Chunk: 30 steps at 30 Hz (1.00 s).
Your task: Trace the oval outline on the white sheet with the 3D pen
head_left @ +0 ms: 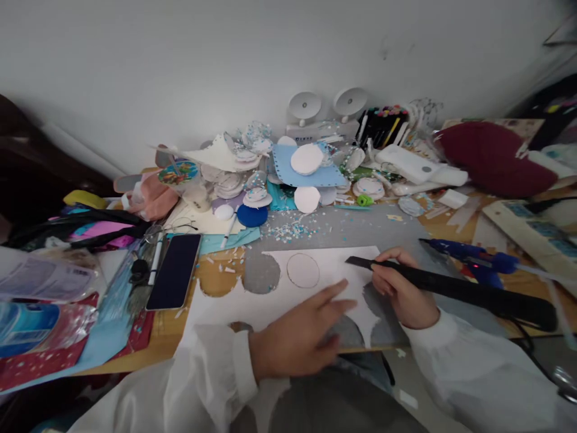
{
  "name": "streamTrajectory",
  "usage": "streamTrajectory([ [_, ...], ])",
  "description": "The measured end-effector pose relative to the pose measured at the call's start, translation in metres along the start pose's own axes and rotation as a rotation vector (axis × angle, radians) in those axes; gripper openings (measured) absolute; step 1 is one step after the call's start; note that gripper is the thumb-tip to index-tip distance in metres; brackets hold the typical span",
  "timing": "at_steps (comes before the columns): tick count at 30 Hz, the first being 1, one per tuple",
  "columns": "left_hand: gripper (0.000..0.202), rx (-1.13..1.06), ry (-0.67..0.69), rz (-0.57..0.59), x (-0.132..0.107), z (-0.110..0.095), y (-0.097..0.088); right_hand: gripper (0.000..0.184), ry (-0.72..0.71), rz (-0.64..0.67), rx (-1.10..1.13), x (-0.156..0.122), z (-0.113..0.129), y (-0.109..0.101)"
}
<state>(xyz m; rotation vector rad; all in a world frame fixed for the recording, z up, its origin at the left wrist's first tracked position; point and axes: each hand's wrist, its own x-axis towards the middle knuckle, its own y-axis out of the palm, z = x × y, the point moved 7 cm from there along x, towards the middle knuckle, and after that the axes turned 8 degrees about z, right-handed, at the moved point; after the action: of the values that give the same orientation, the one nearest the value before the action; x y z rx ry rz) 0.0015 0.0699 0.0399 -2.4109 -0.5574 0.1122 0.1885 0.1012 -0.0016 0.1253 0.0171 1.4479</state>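
Observation:
A white foam sheet (333, 267) lies on the desk in front of me, with round holes cut out of it and one drawn circle (303, 270) near its top edge. My left hand (297, 334) lies flat on the sheet, fingers stretched toward the right. My right hand (401, 291) is closed around a long black tool (451, 288) with a cord, its tip resting on the sheet's right edge. A grey mat (360, 231) lies under the sheet.
A black phone (175, 270) lies to the left. A blue glue gun (473, 258) sits at the right. Foam discs, a blue sheet (306, 174) and scraps pile up at the back, beside markers (383, 123) and a dark red cap (491, 156).

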Motion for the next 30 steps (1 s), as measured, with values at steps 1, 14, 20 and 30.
streamTrajectory([
  [1,0.044,-0.114,-0.063,-0.088,-0.004,0.005,-0.011,0.012,0.008,-0.003,0.017,0.0,-0.003,0.0],
  [14,0.053,0.418,-0.493,-0.381,-0.011,0.073,-0.091,0.012,-0.053,0.031,0.077,0.033,0.022,0.027],
  [20,0.046,0.358,-0.542,-0.337,-0.008,0.088,-0.092,0.011,-0.101,0.117,-0.012,0.055,0.025,0.066],
  [30,0.02,-0.014,-0.542,-0.404,-0.02,0.079,-0.096,0.008,-0.241,0.083,-0.22,0.042,0.037,0.075],
])
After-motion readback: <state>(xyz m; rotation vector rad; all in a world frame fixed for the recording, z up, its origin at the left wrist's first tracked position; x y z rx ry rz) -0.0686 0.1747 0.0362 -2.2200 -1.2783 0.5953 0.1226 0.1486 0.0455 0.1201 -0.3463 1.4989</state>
